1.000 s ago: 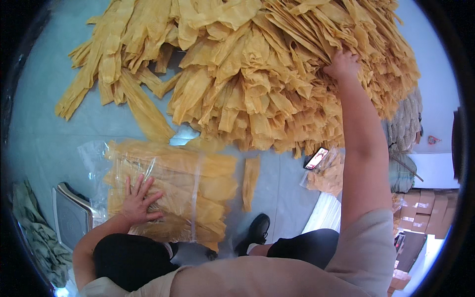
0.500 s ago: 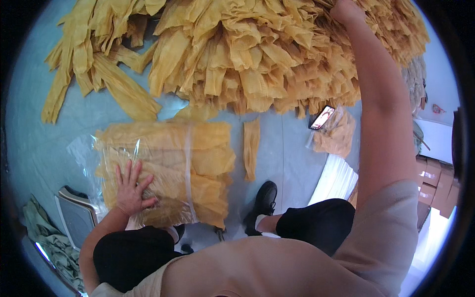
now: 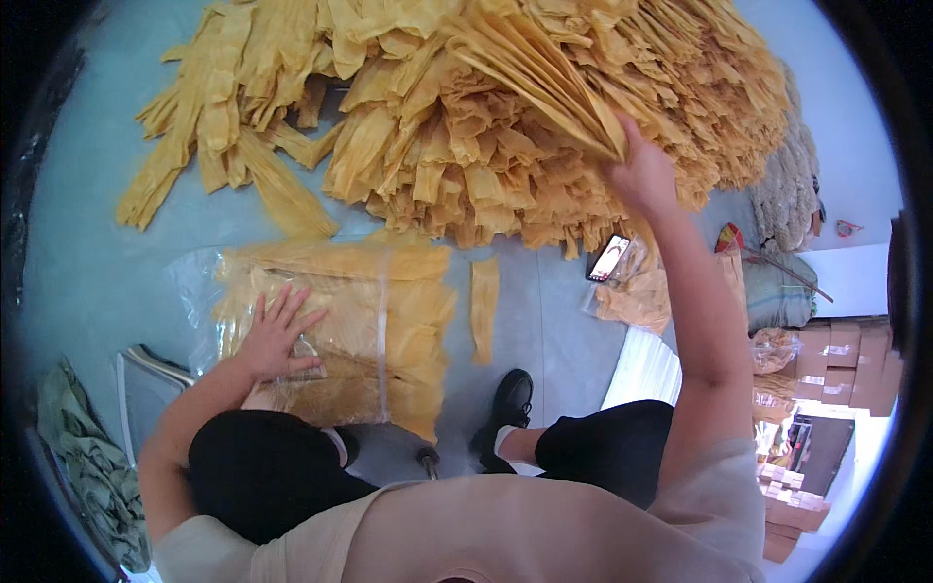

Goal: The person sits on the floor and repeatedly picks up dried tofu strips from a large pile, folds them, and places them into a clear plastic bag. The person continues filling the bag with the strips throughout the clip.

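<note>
My right hand is closed round one end of a bunch of yellow dried tofu skin sheets, fanned out toward the upper left. This bunch hangs over the large pile of similar yellow sheets at the top. At the lower left, a clear plastic bag covers most of a thick stack of these sheets, with a pale band across it. My left hand lies flat on the bag, fingers spread. The sheets' ends stick out at the bag's right side.
A single yellow strip lies on the floor right of the bag. Beyond it are a phone, a bag of yellow pieces and white sheeting. A chair stands left; cardboard boxes are stacked right.
My right hand has drawn back from the far right of the pile toward me, now with a bunch of sheets in it. My left hand stays on the bag. The view has shifted.
</note>
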The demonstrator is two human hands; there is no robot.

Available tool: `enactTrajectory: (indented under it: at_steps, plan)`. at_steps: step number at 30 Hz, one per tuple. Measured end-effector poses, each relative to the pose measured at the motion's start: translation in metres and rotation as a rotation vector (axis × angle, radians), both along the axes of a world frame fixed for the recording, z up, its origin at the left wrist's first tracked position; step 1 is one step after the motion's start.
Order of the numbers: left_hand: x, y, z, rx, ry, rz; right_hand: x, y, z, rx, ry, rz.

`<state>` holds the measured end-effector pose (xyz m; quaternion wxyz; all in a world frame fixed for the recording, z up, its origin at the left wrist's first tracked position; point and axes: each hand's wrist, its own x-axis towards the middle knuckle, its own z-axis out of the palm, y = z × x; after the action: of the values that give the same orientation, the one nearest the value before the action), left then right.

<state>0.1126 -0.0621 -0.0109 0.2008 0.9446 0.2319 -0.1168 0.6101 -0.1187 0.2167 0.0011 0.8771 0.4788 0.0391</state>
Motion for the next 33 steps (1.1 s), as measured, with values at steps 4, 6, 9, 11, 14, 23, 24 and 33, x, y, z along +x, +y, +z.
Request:
enactTrajectory:
  at_steps: [4,6,9,11,14,23,24,33]
  plan:
    - [0.031,0.027,0.046,-0.493,-0.309,0.111,-0.022,-0.098,-0.023,0.351,0.848,0.014]
    - [0.070,0.019,0.094,-0.672,-0.384,0.195,-0.067,-0.144,-0.031,0.467,1.336,-0.171]
    - [0.148,-0.036,0.156,-1.276,-0.439,0.512,-0.129,-0.218,-0.043,0.528,1.786,-0.463]
    - [0.186,-0.085,0.163,-1.521,-0.477,0.655,-0.161,-0.256,-0.049,0.533,2.111,-0.649]
    - [0.219,-0.142,0.120,-1.777,-0.795,0.490,-0.201,-0.305,-0.076,0.478,2.336,-0.639]
    - [0.191,-0.208,0.133,-1.705,-0.621,0.511,-0.206,-0.342,-0.099,0.193,2.235,-0.303]
    - [0.188,-0.210,0.135,-1.654,-0.636,0.522,-0.206,-0.345,-0.094,0.147,2.185,-0.249]
    - [0.173,-0.229,0.145,-1.558,-0.647,0.478,-0.128,-0.256,-0.007,0.886,0.732,0.298]
